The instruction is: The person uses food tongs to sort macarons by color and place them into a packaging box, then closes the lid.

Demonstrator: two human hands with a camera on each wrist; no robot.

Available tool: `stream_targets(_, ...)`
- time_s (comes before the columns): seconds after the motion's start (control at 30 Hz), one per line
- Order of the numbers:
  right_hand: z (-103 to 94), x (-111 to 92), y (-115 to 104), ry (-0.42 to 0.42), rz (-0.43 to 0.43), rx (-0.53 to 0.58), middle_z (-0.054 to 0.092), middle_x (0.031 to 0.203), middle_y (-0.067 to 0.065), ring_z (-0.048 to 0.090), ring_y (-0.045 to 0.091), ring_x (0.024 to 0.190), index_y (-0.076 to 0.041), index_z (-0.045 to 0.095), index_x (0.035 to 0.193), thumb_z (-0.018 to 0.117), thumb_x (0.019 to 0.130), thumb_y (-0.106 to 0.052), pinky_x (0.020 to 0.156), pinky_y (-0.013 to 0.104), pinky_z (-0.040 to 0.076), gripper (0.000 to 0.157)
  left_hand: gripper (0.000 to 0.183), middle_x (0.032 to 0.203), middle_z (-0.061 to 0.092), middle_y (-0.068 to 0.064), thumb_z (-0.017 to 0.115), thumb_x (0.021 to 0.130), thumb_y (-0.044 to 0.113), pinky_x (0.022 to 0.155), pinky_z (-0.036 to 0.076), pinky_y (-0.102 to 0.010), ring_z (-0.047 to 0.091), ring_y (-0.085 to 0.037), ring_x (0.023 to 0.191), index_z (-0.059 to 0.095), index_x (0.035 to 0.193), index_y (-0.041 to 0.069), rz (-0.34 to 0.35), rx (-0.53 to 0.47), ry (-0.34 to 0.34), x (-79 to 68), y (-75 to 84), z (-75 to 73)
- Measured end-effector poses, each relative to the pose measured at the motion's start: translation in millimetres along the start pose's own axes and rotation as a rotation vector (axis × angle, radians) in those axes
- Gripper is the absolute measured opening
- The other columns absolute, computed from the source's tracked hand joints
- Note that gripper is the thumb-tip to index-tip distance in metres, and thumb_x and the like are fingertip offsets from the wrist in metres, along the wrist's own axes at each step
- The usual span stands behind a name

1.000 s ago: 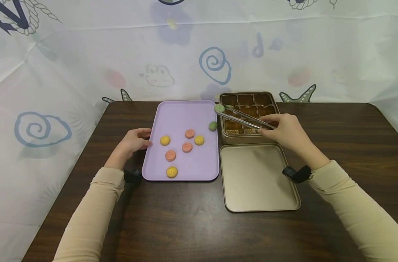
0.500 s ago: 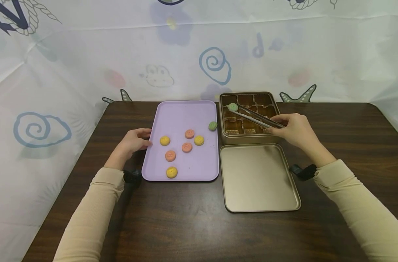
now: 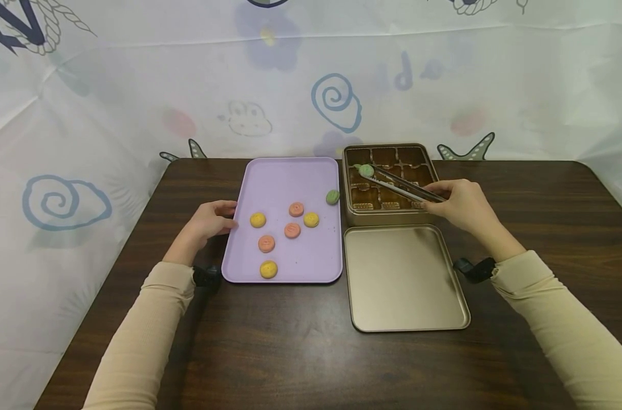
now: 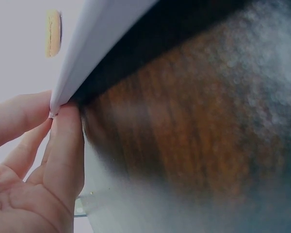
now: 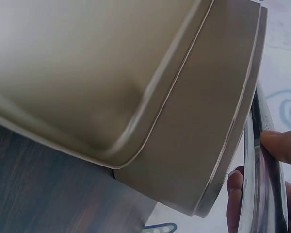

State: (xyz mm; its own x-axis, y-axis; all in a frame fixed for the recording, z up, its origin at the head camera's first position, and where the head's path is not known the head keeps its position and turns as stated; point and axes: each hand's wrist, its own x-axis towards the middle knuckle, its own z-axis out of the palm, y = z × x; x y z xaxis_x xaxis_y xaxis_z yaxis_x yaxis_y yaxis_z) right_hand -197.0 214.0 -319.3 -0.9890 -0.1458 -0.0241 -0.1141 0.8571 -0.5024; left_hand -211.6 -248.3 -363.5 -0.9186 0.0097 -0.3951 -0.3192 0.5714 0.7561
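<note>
My left hand (image 3: 208, 221) pinches the left rim of a lilac tray (image 3: 295, 171) between thumb and fingers (image 4: 63, 145). My right hand (image 3: 459, 202) grips metal tongs (image 3: 400, 185), whose tips hold a green macaron (image 3: 366, 171) over the left side of a gold tin (image 3: 384, 218). The tin has a brown divided insert. A bit of green shows behind the held macaron in a left compartment. Another green macaron (image 3: 333, 197) lies at the tray's right edge. Pink macarons (image 3: 292, 230) and yellow macarons (image 3: 268, 269) are spread over the tray.
The tin's gold lid (image 3: 408, 279) lies in front of the tin, just right of the tray. All stand on a dark wooden table (image 3: 290, 341). A printed white cloth (image 3: 198, 74) hangs behind the table and along its left side.
My right hand has moved right, carrying the green macaron in the tongs from the gap between tray and tin to over the tin, then slightly lower. The left hand stays at the tray.
</note>
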Motion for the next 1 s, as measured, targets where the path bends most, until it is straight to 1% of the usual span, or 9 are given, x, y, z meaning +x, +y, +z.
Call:
stream_targets(0.07,0.1,0.0,0.6,0.002,-0.002,0.003,0.064,0.118,0.026,0.061,0.036,0.095,-0.001,0.062,0.123,0.066,0.088,-0.025,0.074,0.046,0.05,0.042,0.058,0.146,0.038,-0.026,0.052,0.092,-0.003,0.107,0.045,-0.045,0.049,-0.039,0.126,0.032,0.147,-0.001,0.001,-0.001,0.0,-0.2,0.1,0.0)
stream_targets(0.27,0.4,0.6,2.1,0.004,-0.004,0.004,0.064,0.117,0.026,0.062,0.034,0.092,-0.001,0.063,0.122,0.066,0.088,-0.026,0.071,0.041,0.049,0.043,0.057,0.146,0.039,-0.026,0.052,0.093,-0.001,0.106,0.046,-0.044,0.051,-0.038,0.123,0.032,0.147,-0.001,0.008,-0.002,0.004,1.1,-1.1,0.2)
stream_targets(0.47,1.1,0.9,3.8,-0.002,0.001,0.009,0.063,0.119,0.027,0.061,0.037,0.096,-0.001,0.062,0.123,0.066,0.088,-0.027,0.075,0.047,0.05,0.044,0.057,0.146,0.04,-0.027,0.052,0.092,-0.002,0.104,0.047,-0.044,0.051,-0.037,0.122,0.033,0.146,-0.002,0.023,0.0,0.007,3.2,-1.9,0.3)
stream_targets(0.67,1.0,1.0,4.9,-0.006,0.008,0.012,0.063,0.12,0.027,0.061,0.037,0.096,-0.001,0.062,0.124,0.067,0.088,-0.027,0.075,0.047,0.05,0.045,0.056,0.145,0.04,-0.027,0.052,0.092,-0.002,0.105,0.046,-0.044,0.05,-0.036,0.123,0.034,0.145,-0.003,0.026,0.0,0.003,2.1,-0.5,0.2)
stream_targets(0.77,0.6,0.9,4.9,-0.013,0.012,0.016,0.062,0.121,0.027,0.06,0.038,0.099,-0.001,0.061,0.125,0.067,0.088,-0.027,0.077,0.048,0.05,0.045,0.056,0.144,0.04,-0.027,0.051,0.092,-0.002,0.105,0.046,-0.044,0.049,-0.036,0.122,0.034,0.145,-0.003,0.029,0.0,0.004,2.0,-0.5,0.5)
stream_targets(1.0,-0.8,0.9,3.7,-0.028,0.01,0.017,0.061,0.123,0.027,0.06,0.039,0.102,-0.001,0.06,0.126,0.067,0.088,-0.026,0.08,0.05,0.051,0.046,0.056,0.145,0.04,-0.027,0.051,0.091,-0.002,0.106,0.045,-0.045,0.049,-0.037,0.123,0.035,0.145,-0.003,0.029,0.006,0.013,2.0,-1.0,0.2)
